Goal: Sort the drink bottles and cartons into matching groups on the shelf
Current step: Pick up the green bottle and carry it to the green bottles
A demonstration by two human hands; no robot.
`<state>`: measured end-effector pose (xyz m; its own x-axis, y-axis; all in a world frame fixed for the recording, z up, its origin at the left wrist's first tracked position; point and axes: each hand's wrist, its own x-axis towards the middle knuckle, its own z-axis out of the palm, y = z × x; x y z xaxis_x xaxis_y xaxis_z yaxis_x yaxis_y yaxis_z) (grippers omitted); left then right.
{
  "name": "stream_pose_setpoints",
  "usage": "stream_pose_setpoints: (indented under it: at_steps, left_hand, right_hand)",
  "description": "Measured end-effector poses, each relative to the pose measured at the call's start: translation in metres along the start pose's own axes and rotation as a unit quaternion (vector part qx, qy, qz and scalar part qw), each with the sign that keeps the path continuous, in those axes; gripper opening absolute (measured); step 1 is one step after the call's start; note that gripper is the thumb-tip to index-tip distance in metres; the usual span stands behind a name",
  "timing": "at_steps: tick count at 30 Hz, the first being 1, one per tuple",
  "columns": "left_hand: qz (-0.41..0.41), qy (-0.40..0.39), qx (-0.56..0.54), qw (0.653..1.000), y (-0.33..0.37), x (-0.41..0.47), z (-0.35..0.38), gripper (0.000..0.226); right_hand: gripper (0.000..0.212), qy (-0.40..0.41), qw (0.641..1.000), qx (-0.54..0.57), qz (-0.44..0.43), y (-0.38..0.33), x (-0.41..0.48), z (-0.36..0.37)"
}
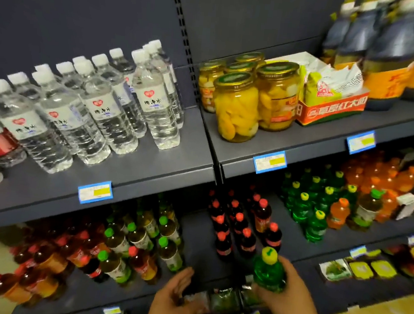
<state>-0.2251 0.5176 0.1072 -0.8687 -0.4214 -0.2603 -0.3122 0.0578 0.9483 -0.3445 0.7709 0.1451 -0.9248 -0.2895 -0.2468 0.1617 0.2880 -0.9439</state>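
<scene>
While curled, right grip clasps bottle

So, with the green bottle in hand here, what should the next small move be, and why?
Probably carry it rightward to the green bottle group. The right hand grips a yellow-capped green bottle in front of the red-capped dark bottles, while that group, with matching yellow caps, stands further right on the same shelf.
</scene>
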Motion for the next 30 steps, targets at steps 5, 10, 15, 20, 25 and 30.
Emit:
stream_pose_setpoints:
  at_steps: [5, 10, 15, 20, 25, 30]
  left_hand:
    - [0.020, -0.016, -0.030, 0.999, 0.002, -0.006, 0.029, 0.084]
    - [0.017, -0.044, 0.018, 0.999, 0.002, -0.004, 0.054, 0.084]
    - [0.034, -0.074, 0.087, 0.993, 0.007, 0.005, 0.079, 0.090]
    - [0.046, -0.069, 0.104, 0.991, 0.019, 0.015, 0.114, 0.072]
    - [0.057, -0.053, 0.104, 0.991, 0.026, 0.034, 0.166, 0.080]
    - [0.056, -0.015, 0.108, 0.992, 0.048, 0.053, 0.249, 0.075]
  right_hand:
    - [0.059, 0.018, 1.000, 0.007, -0.015, 0.004, -0.013, -0.020]
    - [0.063, 0.069, 0.998, -0.010, -0.006, 0.016, -0.017, -0.043]
    - [0.061, 0.107, 0.994, -0.023, -0.014, 0.025, -0.010, -0.070]
    - [0.061, 0.117, 0.993, -0.006, -0.023, 0.031, 0.008, -0.107]
    - [0.060, 0.105, 0.994, 0.001, -0.039, 0.042, 0.042, -0.158]
    - [0.060, 0.061, 0.997, -0.016, -0.048, 0.063, 0.092, -0.228]
